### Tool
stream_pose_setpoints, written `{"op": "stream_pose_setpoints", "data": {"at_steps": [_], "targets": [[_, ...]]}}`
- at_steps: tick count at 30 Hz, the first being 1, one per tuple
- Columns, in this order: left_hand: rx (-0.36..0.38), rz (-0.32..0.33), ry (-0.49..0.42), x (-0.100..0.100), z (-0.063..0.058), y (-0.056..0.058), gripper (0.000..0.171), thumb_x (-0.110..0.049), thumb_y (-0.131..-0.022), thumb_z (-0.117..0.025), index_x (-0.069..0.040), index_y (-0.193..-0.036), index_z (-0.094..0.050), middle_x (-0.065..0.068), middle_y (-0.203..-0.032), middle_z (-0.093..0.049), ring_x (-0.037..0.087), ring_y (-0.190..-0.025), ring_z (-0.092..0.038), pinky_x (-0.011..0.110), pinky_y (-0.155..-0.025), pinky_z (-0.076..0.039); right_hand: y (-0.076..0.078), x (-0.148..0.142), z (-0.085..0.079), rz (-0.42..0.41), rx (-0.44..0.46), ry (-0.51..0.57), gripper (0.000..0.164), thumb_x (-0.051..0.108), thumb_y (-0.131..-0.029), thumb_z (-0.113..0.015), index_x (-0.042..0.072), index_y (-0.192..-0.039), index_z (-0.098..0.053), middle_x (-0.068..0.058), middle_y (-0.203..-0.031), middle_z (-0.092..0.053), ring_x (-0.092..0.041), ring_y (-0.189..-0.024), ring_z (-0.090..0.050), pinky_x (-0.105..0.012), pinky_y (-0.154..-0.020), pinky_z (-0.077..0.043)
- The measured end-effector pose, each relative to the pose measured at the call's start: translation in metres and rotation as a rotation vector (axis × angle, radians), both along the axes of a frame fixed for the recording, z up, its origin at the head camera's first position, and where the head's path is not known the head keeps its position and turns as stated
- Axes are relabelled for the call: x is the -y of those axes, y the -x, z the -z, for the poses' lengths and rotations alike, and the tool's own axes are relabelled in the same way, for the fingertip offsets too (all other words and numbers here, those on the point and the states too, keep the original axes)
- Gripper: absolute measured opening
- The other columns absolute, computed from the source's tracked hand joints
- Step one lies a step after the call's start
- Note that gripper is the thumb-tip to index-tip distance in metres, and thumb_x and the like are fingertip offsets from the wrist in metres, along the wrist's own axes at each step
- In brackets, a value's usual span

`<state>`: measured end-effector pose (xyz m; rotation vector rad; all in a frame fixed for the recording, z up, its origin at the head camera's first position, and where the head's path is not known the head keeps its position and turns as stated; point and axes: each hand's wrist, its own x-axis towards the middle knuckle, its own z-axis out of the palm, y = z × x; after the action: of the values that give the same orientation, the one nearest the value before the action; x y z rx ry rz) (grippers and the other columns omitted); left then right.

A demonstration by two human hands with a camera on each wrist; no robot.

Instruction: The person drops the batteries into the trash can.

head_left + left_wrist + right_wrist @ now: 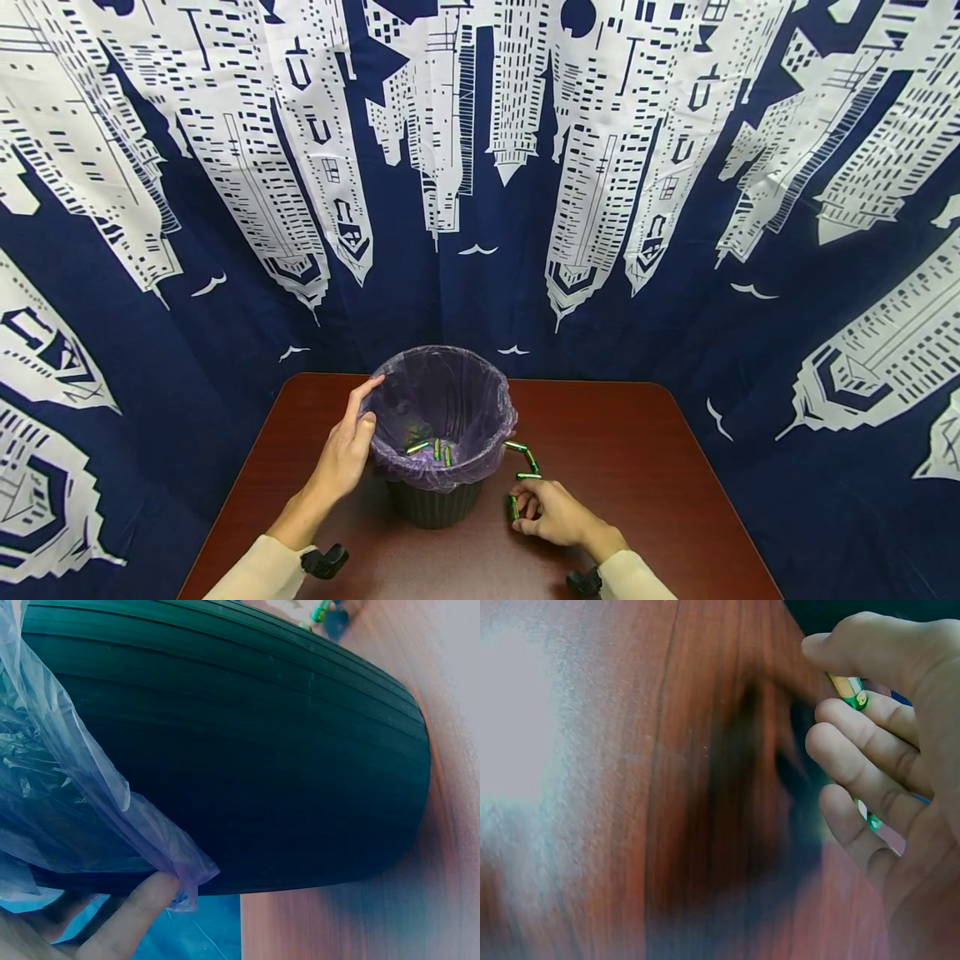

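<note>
A dark ribbed trash can (pixel 435 507) stands on the table, lined with a thin purple plastic bag (pixel 442 475) folded over its rim. My left hand (pixel 347 454) holds the left side of that rim, and its thumb (pixel 146 900) lies against the bag's edge in the left wrist view. Inside the can lie a few green-and-gold batteries (pixel 437 450). To the right of the can, my right hand (pixel 557 512) pinches one green battery (pixel 514 507) between thumb and fingers, low over the table. The same battery (pixel 850 691) shows partly behind the fingers in the right wrist view.
Three more batteries (pixel 528 476) lie on the reddish-brown wooden table (pixel 622 450), between the can and the right hand. A navy curtain (pixel 465 292) printed with white buildings hangs behind the table and along both sides.
</note>
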<state>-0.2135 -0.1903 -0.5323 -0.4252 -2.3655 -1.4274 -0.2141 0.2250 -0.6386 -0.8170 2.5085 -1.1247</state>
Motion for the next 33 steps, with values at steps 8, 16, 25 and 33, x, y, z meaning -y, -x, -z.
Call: {"op": "stream_pose_setpoints", "data": {"at_steps": [8, 16, 25, 33], "targets": [[0.018, 0.0, 0.011, -0.001, 0.0, 0.0, 0.058, -0.017, -0.121, -0.043, -0.024, -0.178, -0.041, 0.018, -0.184, -0.048, 0.054, -0.167, -0.049, 0.088, -0.129, -0.038, 0.0, -0.01, -0.015, 0.027, -0.061, -0.008, 0.047, 0.015, -0.099, -0.092, -0.005, -0.138, -0.073, 0.0, -0.11, -0.077, -0.008, -0.093, -0.071, -0.028, -0.081, -0.064], [0.025, -0.008, 0.014, 0.001, -0.001, -0.001, 0.058, -0.018, -0.121, -0.043, -0.024, -0.179, -0.041, 0.019, -0.185, -0.047, 0.056, -0.166, -0.05, 0.089, -0.128, -0.039, 0.004, -0.015, -0.036, 0.043, -0.145, -0.011, 0.048, 0.017, -0.099, -0.092, -0.007, -0.136, -0.072, -0.004, -0.114, -0.078, -0.014, -0.094, -0.073, -0.032, -0.082, -0.066], [0.003, -0.025, 0.011, 0.0, 0.004, -0.003, 0.057, -0.016, -0.121, -0.044, -0.023, -0.178, -0.043, 0.017, -0.183, -0.05, 0.053, -0.166, -0.052, 0.088, -0.127, -0.041, 0.01, -0.021, -0.067, 0.085, -0.294, -0.034, 0.044, 0.019, -0.098, -0.095, 0.004, -0.135, -0.076, 0.004, -0.114, -0.078, -0.014, -0.097, -0.074, -0.034, -0.088, -0.065], [-0.01, -0.043, 0.008, -0.002, 0.003, -0.002, 0.056, -0.018, -0.121, -0.045, -0.022, -0.177, -0.044, 0.017, -0.182, -0.052, 0.053, -0.165, -0.053, 0.086, -0.127, -0.043, 0.02, -0.021, -0.109, 0.127, -0.398, -0.042, 0.045, 0.018, -0.098, -0.095, 0.004, -0.137, -0.077, 0.003, -0.116, -0.08, -0.015, -0.101, -0.074, -0.03, -0.089, -0.064]]}}
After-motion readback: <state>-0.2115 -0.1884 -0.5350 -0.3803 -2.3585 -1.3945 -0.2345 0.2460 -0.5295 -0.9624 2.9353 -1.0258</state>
